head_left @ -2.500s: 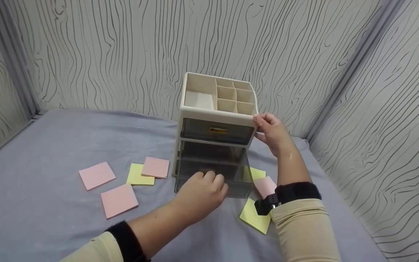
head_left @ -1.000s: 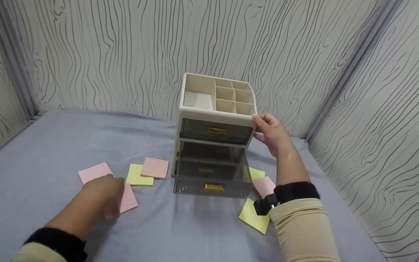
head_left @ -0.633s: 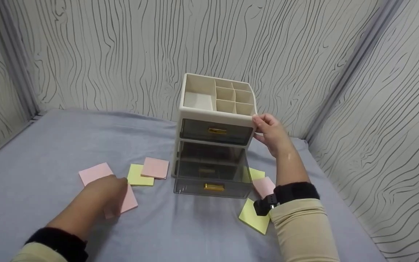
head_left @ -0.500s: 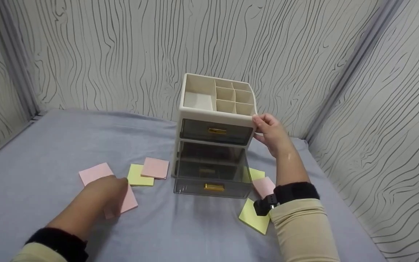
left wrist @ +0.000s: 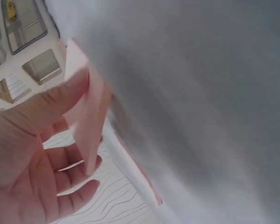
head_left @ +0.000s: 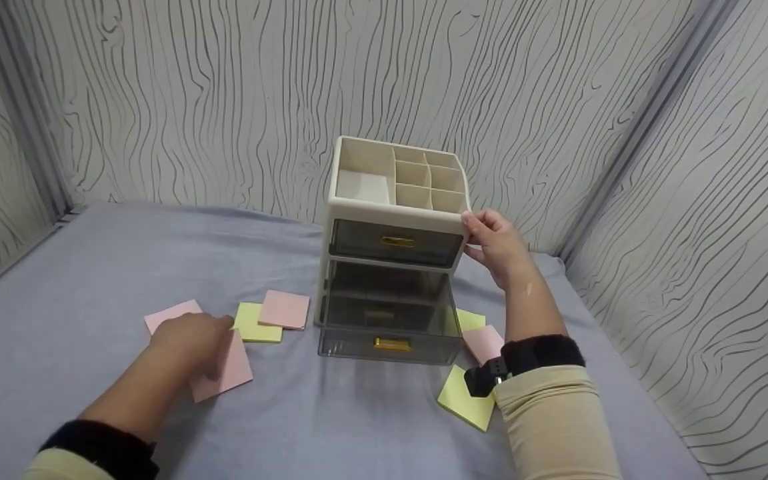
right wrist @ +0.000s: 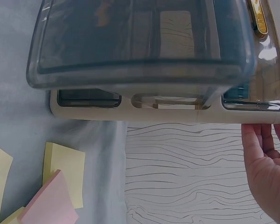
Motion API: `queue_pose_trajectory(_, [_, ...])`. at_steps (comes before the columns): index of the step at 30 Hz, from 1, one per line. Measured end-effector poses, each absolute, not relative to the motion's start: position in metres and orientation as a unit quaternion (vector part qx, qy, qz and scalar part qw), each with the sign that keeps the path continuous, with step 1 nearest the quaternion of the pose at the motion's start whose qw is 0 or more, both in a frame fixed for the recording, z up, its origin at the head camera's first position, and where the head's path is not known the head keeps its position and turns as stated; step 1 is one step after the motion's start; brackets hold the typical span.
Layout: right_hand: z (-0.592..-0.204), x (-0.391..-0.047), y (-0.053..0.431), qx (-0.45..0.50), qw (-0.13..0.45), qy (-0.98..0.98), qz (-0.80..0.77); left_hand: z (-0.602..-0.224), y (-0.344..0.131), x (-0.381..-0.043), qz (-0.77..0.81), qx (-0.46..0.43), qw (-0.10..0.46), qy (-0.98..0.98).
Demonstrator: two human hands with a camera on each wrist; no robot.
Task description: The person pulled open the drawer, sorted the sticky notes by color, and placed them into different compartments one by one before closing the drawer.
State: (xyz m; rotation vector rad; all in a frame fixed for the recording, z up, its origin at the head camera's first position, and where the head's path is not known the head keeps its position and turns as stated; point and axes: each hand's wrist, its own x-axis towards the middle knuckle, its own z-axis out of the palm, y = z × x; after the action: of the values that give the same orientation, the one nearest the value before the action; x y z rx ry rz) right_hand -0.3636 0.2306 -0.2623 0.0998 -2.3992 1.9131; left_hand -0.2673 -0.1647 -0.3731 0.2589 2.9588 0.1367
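In the left wrist view my left hand (left wrist: 37,135) pinches a pink sticky note pad (left wrist: 86,112), thumb on its near face and fingers behind. The head view has this left hand (head_left: 187,343) over the front pink pad (head_left: 229,373), partly covering it and another pink pad (head_left: 169,316) behind. My right hand (head_left: 503,248) holds the upper right edge of a cream desktop drawer organizer (head_left: 397,208), its thumb at the front corner. A smoky clear drawer (head_left: 354,345) with a gold handle is pulled out; the top drawer (head_left: 364,239) is closed.
Left of the organizer, a pink pad (head_left: 285,309) overlaps a yellow pad (head_left: 254,328). To the right lie yellow pads and a pink pad (head_left: 485,343), beside a front yellow pad (head_left: 467,400). Grey cloth (head_left: 357,427) covers the surface; patterned panels (head_left: 224,100) enclose it.
My left hand has let go of the drawer's front and moved left to the pink pads. Most recently it has risen slightly with the front pad tilting. My right hand stays on the organizer.
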Motion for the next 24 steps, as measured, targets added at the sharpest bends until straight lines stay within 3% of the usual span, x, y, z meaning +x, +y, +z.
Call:
queue_pose_trajectory(4, [-0.263,-0.365,0.230,0.031,0.035,-0.780,0.624,-0.370,-0.166,-0.270,0.075,0.103,0.049,0.991])
queue_pose_trajectory(13, [-0.263,-0.365,0.231,0.035,0.036,-0.778,0.627,-0.356,-0.166,-0.273,0.179,0.098,0.083,0.975])
queue_pose_trajectory(24, [-0.263,-0.365,0.230,0.036,0.037,-0.774,0.631,-0.321,-0.154,-0.275,0.229,0.187,-0.035,0.955])
